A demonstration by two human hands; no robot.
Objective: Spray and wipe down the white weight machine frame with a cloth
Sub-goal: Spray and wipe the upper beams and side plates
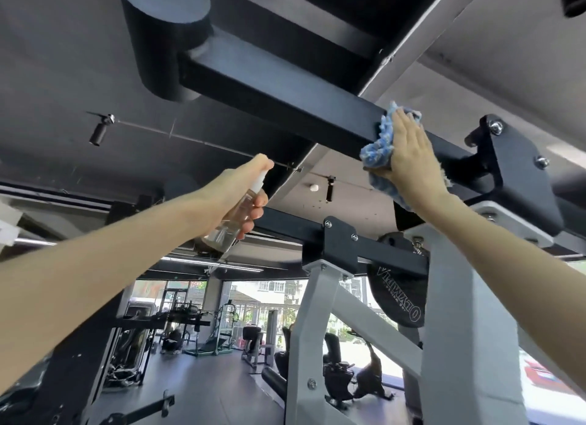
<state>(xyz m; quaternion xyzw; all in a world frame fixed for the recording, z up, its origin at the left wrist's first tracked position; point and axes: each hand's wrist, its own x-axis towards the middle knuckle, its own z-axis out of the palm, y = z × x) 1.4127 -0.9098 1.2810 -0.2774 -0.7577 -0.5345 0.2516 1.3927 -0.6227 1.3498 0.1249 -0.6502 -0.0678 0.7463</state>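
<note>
Right fingers (401, 120) are straight and flat, pressing one blue fluffy cloth (379, 142) against the side of the black crossbeam (285, 85) overhead. The right hand (409, 152) covers most of the cloth, with bits poking out above and below the palm. Left fingers (258, 213) are curled round one clear spray bottle (233, 217), which the left hand (244, 190) holds up with its white nozzle aimed at the beam. One finger might be sitting on the pump top, but it's too blurry to call.

So that's two hands, one cloth and one bottle, all up near the black beam. The white frame (456, 313) sits just under the right wrist: two uprights, with one slanted brace between them. One black bolted bracket (520, 168) is just right of the cloth, and one round black disc (396, 298) with lettering hangs between the uprights. There are also two small spotlights (98, 133) on the ceiling.
</note>
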